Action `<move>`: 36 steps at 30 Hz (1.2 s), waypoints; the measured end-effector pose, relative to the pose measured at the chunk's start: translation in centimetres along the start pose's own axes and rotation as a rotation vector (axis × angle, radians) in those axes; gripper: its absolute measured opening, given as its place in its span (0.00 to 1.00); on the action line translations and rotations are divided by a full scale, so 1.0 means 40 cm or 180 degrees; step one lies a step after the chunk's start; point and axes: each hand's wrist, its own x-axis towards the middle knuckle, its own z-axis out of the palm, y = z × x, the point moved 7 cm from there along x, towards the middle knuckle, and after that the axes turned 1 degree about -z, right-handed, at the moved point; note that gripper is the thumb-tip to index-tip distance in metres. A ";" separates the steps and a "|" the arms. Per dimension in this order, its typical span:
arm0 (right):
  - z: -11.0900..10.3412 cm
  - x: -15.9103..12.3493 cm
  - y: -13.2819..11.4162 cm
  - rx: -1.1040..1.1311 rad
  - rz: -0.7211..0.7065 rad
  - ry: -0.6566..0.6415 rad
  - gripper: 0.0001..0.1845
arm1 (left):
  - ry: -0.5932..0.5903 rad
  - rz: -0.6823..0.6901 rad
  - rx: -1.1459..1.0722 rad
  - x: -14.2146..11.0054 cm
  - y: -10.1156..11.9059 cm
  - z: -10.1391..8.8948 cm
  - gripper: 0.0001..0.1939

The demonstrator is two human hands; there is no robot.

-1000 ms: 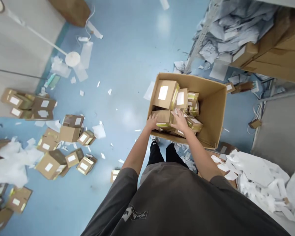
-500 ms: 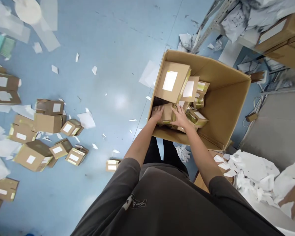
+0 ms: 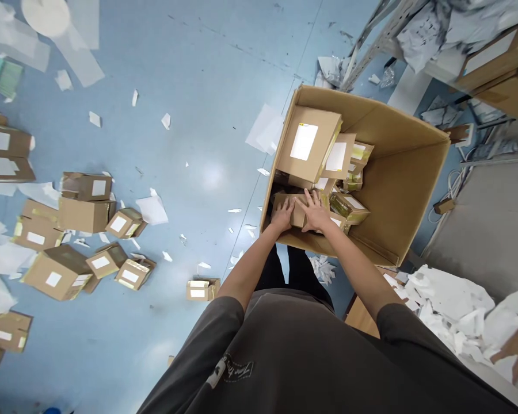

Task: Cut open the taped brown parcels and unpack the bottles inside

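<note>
A large open carton [image 3: 406,172] stands in front of me with several smaller taped boxes in it. Both my hands reach inside, onto a small brown cardboard box [image 3: 298,216] in the near left corner. My left hand [image 3: 282,216] lies on the left part of its top, fingers stretched. With fingers spread, my right hand [image 3: 314,213] rests on the right part. Behind them is a bigger box with a white label [image 3: 309,144], and a labelled box [image 3: 337,154] sits to its right. Right of my right hand lies a box with yellowish tape [image 3: 349,208].
Several labelled boxes [image 3: 63,273] and paper scraps lie on the blue floor [image 3: 198,144] to the left. One small box [image 3: 202,289] stands near my left arm. Torn white paper [image 3: 449,296] is heaped at the right. A metal rack [image 3: 377,34] stands beyond the carton.
The small box under my hands has shifted slightly toward me, and a dark gap has widened behind it. My left hand has slid right, from the box's left side onto its top.
</note>
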 end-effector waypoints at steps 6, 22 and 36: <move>-0.010 -0.065 -0.018 -0.0005 0.0116 0.0045 0.77 | 0.0169 0.0170 0.0161 -0.041 0.036 -0.018 0.66; -0.208 -0.405 -0.002 0.0402 0.0087 0.0902 0.64 | 0.0125 0.1246 0.0966 -0.086 0.264 -0.200 0.81; -0.184 -0.869 -0.196 0.0329 0.1138 0.2508 0.61 | 0.0117 0.3168 0.1811 -0.322 0.648 -0.233 0.73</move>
